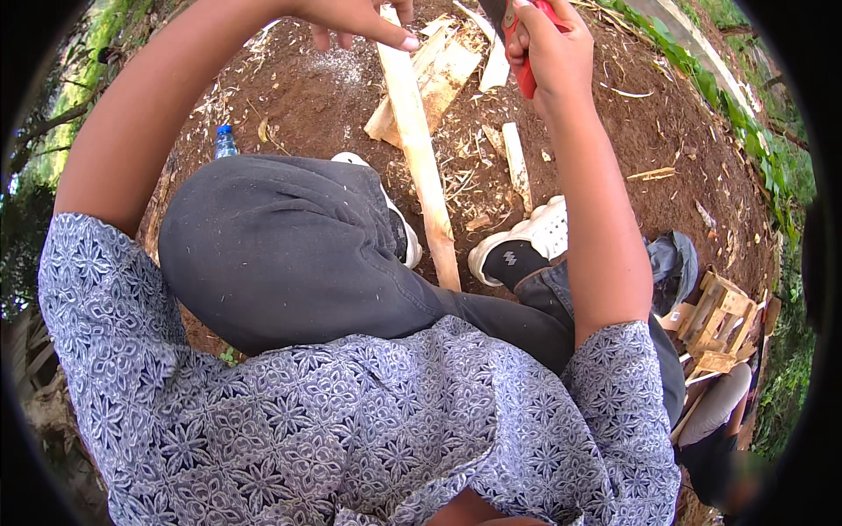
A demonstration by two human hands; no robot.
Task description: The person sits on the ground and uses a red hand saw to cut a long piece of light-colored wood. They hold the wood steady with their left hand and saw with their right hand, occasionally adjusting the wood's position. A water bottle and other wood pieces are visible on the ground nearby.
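Observation:
My right hand (561,57) is closed round the red handle (528,77) of a hand saw. Its dark blade (497,10) runs out past the upper edge, so most of it is hidden. At the top, my left hand (364,17) is partly cut off, with its thumb stretched out and its fingers apart. The thumb tip lies over a long pale wooden strip (419,167); whether it touches the wood I cannot tell. The strip slants from under that hand down between my feet. A broader split board (447,74) lies beside it on the soil.
Pale sawdust (346,70) and wood shavings cover parts of the brown soil. A short wood piece (517,167) lies near my right white shoe (535,232). A blue-capped bottle (225,142) stands beyond my left knee. At the right are a wooden crate (719,320) and green plants (702,79).

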